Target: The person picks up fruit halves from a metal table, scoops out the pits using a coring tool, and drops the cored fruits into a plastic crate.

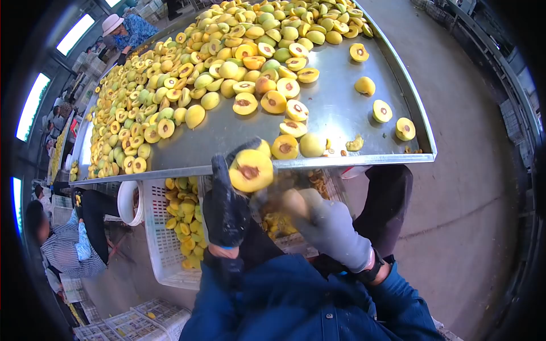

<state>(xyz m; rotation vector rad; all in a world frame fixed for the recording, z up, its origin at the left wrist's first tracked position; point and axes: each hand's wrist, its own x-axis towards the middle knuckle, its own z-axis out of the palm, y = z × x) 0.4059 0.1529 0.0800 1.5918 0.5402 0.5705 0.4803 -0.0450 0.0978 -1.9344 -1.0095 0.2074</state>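
My left hand (224, 210), in a dark glove, grips a yellow peach half (251, 170) at the table's front edge. Its cut face is turned up, showing a brown centre. My right hand (335, 230), in a grey glove, is closed just right of it. A blurred tan, rounded shape (297, 203) shows at its fingers; I cannot make out what it is. Close beyond my hands, more peach halves (285, 147) lie on the metal table (335, 161), some cut side up, with a small scrap of flesh (355, 143) beside them.
A large heap of peach halves (227, 69) covers the table's far and left parts. Below the edge stand a white crate (162, 250) of peach pieces and a white bucket (130, 203). One person (74, 244) sits at left; another (133, 31) is at the far left corner.
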